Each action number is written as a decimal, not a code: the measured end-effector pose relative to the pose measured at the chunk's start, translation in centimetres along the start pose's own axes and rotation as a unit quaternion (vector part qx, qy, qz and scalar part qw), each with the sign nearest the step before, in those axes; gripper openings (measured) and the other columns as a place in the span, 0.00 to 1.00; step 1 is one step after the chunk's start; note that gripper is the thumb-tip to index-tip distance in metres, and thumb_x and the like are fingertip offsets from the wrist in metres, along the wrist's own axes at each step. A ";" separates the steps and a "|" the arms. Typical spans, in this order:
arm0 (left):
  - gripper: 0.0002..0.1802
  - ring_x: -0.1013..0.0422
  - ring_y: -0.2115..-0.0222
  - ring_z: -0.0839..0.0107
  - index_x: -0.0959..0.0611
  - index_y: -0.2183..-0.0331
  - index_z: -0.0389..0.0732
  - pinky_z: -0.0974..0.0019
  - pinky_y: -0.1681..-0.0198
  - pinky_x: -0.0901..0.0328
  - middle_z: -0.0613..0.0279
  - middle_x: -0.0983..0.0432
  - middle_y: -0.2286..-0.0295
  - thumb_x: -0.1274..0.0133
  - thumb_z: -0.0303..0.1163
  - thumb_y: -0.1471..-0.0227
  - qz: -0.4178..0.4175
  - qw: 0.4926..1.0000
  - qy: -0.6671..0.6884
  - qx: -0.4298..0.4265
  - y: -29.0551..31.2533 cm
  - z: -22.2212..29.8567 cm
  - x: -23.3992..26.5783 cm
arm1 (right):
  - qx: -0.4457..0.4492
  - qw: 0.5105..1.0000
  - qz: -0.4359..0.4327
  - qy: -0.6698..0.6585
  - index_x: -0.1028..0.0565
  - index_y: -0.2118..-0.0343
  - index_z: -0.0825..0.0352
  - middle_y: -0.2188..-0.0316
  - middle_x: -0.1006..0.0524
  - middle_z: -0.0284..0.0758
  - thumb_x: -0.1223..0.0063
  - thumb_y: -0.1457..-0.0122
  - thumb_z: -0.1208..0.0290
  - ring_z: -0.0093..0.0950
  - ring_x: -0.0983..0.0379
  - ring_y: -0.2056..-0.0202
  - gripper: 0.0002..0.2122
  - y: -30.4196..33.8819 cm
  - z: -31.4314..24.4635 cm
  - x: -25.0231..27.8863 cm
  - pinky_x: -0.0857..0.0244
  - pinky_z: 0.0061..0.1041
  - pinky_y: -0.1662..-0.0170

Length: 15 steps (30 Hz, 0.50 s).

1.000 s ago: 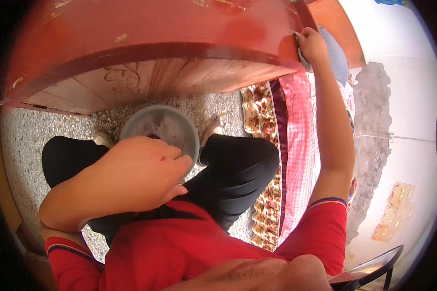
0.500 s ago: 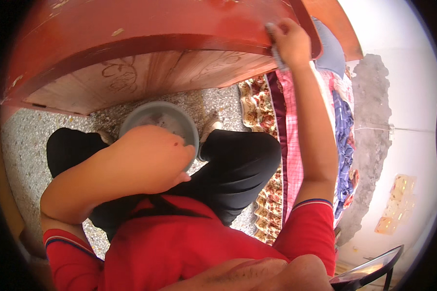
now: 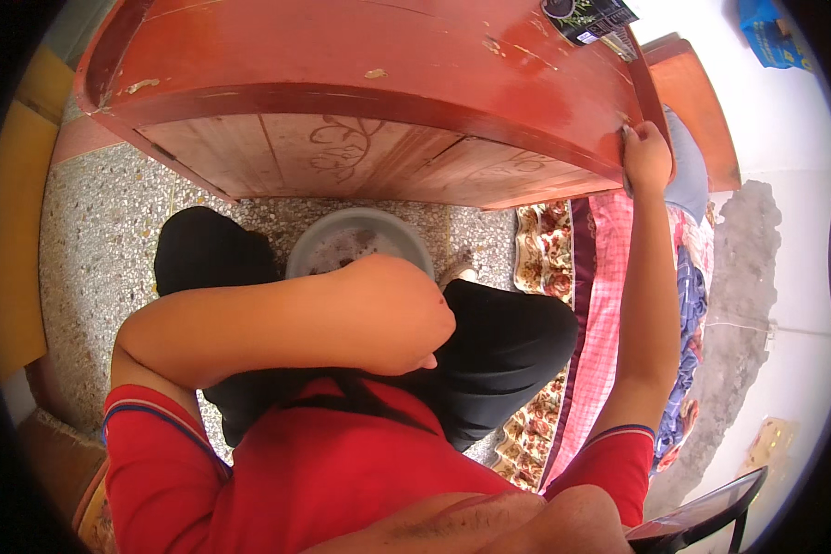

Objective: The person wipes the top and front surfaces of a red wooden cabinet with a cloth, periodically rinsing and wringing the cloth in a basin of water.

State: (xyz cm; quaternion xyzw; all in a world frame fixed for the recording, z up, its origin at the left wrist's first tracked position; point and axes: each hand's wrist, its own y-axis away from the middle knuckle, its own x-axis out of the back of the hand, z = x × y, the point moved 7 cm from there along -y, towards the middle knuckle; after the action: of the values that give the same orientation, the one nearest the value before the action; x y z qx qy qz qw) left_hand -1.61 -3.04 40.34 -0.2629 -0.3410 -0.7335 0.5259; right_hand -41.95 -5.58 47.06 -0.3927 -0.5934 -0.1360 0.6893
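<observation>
Red paint covers the cabinet top [image 3: 415, 55], where your right hand [image 3: 648, 159] has slid nearer the right corner since half a second ago, fingers clamped on a grey cloth [image 3: 628, 182]; your left hand's [image 3: 406, 319] fingers are too hidden to tell.

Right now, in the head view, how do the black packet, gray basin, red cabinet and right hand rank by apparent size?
Largest to smallest:
1. Red cabinet
2. Gray basin, partly hidden
3. Black packet and right hand: too alike to rank
</observation>
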 end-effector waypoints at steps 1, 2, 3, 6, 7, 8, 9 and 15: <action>0.17 0.26 0.70 0.52 0.23 0.70 0.37 0.53 0.67 0.32 0.53 0.24 0.75 0.43 0.43 0.53 0.002 1.000 -0.001 -0.006 -0.2 0.1 0.0 | 0.042 0.999 0.009 -0.019 0.24 0.68 0.64 0.71 0.22 0.45 0.49 0.46 0.57 0.44 0.25 0.65 0.13 0.4 -2.7 0.2 0.35 0.40 0.61; 0.17 0.26 0.70 0.52 0.23 0.71 0.37 0.52 0.67 0.32 0.53 0.24 0.75 0.43 0.43 0.53 0.004 1.000 -0.002 -0.013 -0.4 0.2 0.0 | 0.083 0.996 0.019 -0.038 0.24 0.68 0.64 0.70 0.22 0.46 0.49 0.46 0.56 0.45 0.25 0.65 0.14 0.8 -5.5 0.5 0.35 0.40 0.60; 0.17 0.26 0.70 0.52 0.23 0.71 0.37 0.52 0.67 0.32 0.53 0.24 0.75 0.43 0.43 0.53 0.004 1.000 0.000 -0.008 -0.6 0.1 -0.1 | 0.092 0.995 0.010 -0.045 0.24 0.67 0.65 0.69 0.22 0.46 0.49 0.46 0.56 0.45 0.25 0.64 0.15 1.3 -8.2 0.7 0.35 0.41 0.60; 0.17 0.26 0.70 0.51 0.23 0.71 0.37 0.51 0.68 0.32 0.52 0.24 0.76 0.43 0.43 0.53 0.068 0.997 -0.003 -0.048 -1.3 1.1 0.9 | 0.159 0.982 -0.007 -0.104 0.25 0.64 0.65 0.67 0.22 0.47 0.50 0.46 0.54 0.46 0.26 0.63 0.17 2.3 -16.3 1.0 0.34 0.42 0.59; 0.18 0.26 0.70 0.50 0.22 0.72 0.37 0.51 0.68 0.32 0.51 0.24 0.75 0.43 0.43 0.53 0.059 0.997 -0.003 -0.045 -1.6 1.3 0.8 | 0.179 0.979 -0.019 -0.092 0.25 0.63 0.66 0.67 0.22 0.47 0.50 0.46 0.54 0.46 0.25 0.63 0.18 3.2 -20.0 1.1 0.34 0.42 0.59; 0.18 0.26 0.69 0.50 0.22 0.72 0.36 0.51 0.68 0.32 0.51 0.24 0.75 0.43 0.43 0.54 0.051 0.998 -0.004 -0.038 -1.6 1.3 0.7 | 0.204 0.975 -0.029 -0.084 0.25 0.62 0.66 0.67 0.22 0.46 0.50 0.46 0.54 0.45 0.25 0.63 0.18 4.4 -24.5 1.5 0.33 0.42 0.58; 0.18 0.26 0.69 0.50 0.22 0.72 0.36 0.51 0.68 0.32 0.51 0.24 0.75 0.43 0.43 0.54 0.053 0.998 -0.003 -0.027 -1.5 1.1 0.8 | 0.258 0.958 -0.028 -0.119 0.24 0.64 0.66 0.67 0.21 0.45 0.49 0.47 0.53 0.45 0.25 0.63 0.19 6.6 -29.1 2.9 0.32 0.42 0.58; 0.19 0.25 0.69 0.49 0.21 0.67 0.35 0.51 0.66 0.31 0.49 0.23 0.73 0.43 0.42 0.54 0.065 0.993 0.035 -0.097 -1.9 2.5 0.6 | 0.410 0.854 -0.017 -0.320 0.22 0.68 0.64 0.68 0.21 0.43 0.49 0.51 0.67 0.40 0.24 0.62 0.10 15.1 -42.6 5.9 0.31 0.39 0.58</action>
State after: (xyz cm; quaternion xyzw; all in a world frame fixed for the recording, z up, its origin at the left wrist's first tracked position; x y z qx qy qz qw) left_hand -3.54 -1.07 41.94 -0.3089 -0.2320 -0.7360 0.5560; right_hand -0.25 -23.97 47.34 -0.0859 -0.7897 0.2415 0.5574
